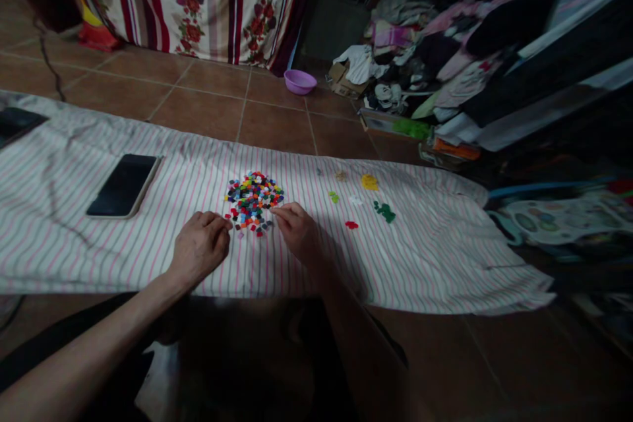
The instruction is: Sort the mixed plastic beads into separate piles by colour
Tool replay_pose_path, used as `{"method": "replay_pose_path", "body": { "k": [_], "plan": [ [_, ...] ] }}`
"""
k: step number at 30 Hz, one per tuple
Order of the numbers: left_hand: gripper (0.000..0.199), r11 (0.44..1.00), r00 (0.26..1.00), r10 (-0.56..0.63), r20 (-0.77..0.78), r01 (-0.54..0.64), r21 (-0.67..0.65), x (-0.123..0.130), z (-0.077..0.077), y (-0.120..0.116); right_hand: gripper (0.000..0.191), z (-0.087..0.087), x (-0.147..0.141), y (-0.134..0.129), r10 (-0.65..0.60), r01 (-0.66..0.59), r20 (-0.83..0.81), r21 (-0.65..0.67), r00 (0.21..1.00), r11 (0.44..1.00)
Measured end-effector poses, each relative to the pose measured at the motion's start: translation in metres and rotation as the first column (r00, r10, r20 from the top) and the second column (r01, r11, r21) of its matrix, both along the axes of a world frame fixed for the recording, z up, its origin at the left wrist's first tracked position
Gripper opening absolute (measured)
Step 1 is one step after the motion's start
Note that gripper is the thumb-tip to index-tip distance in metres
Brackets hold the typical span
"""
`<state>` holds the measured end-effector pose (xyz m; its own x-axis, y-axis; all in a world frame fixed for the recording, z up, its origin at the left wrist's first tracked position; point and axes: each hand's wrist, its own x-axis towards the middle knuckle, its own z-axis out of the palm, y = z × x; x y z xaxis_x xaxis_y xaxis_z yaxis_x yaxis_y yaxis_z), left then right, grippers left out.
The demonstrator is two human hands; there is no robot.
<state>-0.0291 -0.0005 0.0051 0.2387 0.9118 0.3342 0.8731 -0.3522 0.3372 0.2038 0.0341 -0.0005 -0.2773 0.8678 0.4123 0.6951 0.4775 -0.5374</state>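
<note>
Left hand point(198, 245) with fingers curled at the left edge of a heap of small multicoloured blocky pieces point(253, 198), right hand point(298, 234) with fingers pinched nearly together at its right edge, any held piece indistinct in either

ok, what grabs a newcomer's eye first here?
The heap of multicoloured pieces on the striped cloth, by the left hand and right hand. Then the small single-colour clusters to its right. Beyond the cloth, upper left, the rose-patterned curtain.
</note>
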Motion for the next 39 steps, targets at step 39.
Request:
{"method": "replay_pose_path", "body": {
  "k": [39],
  "plan": [
    [0.051,0.998,0.981,0.065,-0.183,-0.062,0.023,0.03,-0.012,-0.025,0.028,-0.005,-0.014,0.014,0.083,-0.081,0.047,-0.057,0.995,0.995]
  ]
}}
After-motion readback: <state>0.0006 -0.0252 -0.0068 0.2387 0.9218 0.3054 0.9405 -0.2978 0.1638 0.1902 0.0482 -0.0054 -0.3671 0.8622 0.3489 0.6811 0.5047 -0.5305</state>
